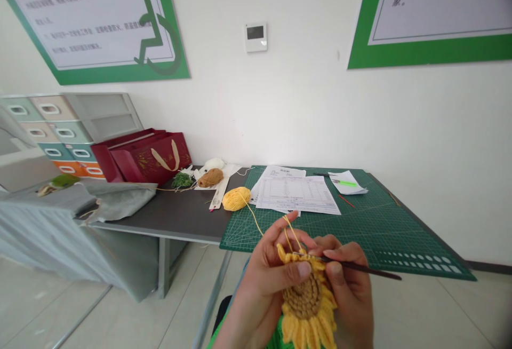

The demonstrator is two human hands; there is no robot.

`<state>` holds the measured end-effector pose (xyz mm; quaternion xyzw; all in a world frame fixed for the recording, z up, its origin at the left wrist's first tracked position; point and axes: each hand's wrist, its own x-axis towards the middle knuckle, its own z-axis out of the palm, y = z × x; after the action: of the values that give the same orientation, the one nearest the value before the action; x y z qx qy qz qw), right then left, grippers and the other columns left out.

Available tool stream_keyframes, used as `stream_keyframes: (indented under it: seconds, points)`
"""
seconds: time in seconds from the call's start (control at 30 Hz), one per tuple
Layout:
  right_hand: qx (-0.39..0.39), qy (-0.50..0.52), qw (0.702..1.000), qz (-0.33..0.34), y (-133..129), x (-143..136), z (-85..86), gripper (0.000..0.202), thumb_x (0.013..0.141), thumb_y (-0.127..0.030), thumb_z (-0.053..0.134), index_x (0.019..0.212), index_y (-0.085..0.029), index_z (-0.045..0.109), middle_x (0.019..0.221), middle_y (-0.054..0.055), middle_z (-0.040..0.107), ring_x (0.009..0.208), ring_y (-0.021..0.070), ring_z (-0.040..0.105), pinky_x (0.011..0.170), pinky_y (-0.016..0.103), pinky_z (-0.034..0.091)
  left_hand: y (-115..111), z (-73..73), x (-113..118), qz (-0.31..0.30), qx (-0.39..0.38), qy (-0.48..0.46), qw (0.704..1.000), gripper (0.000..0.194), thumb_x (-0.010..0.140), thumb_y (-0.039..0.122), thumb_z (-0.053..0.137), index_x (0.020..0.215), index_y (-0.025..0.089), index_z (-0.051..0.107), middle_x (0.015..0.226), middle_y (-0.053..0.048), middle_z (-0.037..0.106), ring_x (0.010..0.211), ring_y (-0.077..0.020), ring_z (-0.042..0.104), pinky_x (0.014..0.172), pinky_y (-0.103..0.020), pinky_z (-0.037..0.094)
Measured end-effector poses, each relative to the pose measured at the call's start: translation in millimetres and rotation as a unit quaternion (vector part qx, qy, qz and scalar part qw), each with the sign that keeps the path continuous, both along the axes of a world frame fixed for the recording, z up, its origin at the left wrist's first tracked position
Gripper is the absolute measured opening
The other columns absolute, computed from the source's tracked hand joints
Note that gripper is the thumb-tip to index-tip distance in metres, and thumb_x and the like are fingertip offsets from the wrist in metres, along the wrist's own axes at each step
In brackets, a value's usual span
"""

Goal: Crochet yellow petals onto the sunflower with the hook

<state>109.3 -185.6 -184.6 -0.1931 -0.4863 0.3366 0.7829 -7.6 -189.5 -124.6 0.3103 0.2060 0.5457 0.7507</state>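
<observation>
A crocheted sunflower (303, 300) with a brown centre and yellow petals is between my two hands. My left hand (269, 279) pinches its upper left edge, thumb on the brown centre, with yellow yarn looped over the raised index finger. Between the fingers of my right hand (349, 279) is a dark-handled crochet hook (374, 270), its tip at the yellow stitches along the flower's top edge. The yarn runs back to a yellow yarn ball (236, 198) on the table.
Printed papers (298, 193), a green marker (344, 183) and a red stick (346, 201) lie on a green cutting mat (384, 226). Brown yarn (210, 177), green yarn (183, 180) and a dark red gift bag (150, 159) stand left, beside drawers (66, 133).
</observation>
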Motion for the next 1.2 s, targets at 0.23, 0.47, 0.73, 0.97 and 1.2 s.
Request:
stream_keyframes:
  seconds: [0.23,0.47,0.73,0.97,1.2]
  points:
    - [0.026,-0.025,0.999,-0.011,3,7,-2.3,0.004,0.095,-0.021,0.061,0.093,-0.024,0.064,0.091,0.001,0.053,0.082,0.0162,0.057,0.067,0.031,0.051,-6,3.4,2,0.081,0.071,0.138,0.984,0.099,0.070,0.016,0.088,0.153,0.023,0.036,0.087,-0.003,0.073,0.078,-0.0156,0.063,0.074,-0.027,0.049]
    - [-0.011,0.031,0.998,0.051,4,5,2.8,0.009,0.097,-0.034,0.061,0.091,-0.026,0.061,0.080,-0.001,0.050,0.075,0.0167,0.052,0.065,0.031,0.046,-5,-0.8,-1,0.054,0.098,0.167,0.980,0.096,0.071,0.021,0.088,0.153,0.028,0.039,0.080,0.001,0.066,0.068,-0.0118,0.058,0.066,-0.024,0.044]
    - [-0.047,0.074,0.991,0.100,-4,9,15.0,0.015,0.100,-0.035,0.055,0.090,-0.026,0.059,0.066,-0.002,0.053,0.063,0.0147,0.049,0.058,0.027,0.043,-5,-1.1,-6,-0.023,0.080,0.118,0.990,0.098,0.065,0.016,0.090,0.150,0.031,0.044,0.082,0.001,0.065,0.072,-0.0145,0.062,0.069,-0.026,0.044]
    - [-0.160,0.133,0.953,0.221,-7,16,22.2,0.026,0.101,-0.032,0.049,0.078,-0.022,0.054,0.062,-0.004,0.045,0.050,0.0090,0.038,0.046,0.021,0.035,-4,-3.6,-9,-0.068,0.147,0.145,0.976,0.067,0.074,0.016,0.082,0.136,0.029,0.059,0.087,-0.002,0.066,0.079,-0.0175,0.065,0.072,-0.028,0.048]
    - [-0.200,0.099,0.952,0.209,-7,8,18.8,0.019,0.095,-0.034,0.064,0.081,-0.023,0.058,0.077,-0.002,0.054,0.069,0.0110,0.052,0.065,0.023,0.050,-2,-15.4,-5,0.064,0.197,0.259,0.943,0.071,0.083,0.020,0.075,0.147,0.033,0.047,0.091,-0.001,0.060,0.077,-0.0156,0.058,0.070,-0.028,0.045]
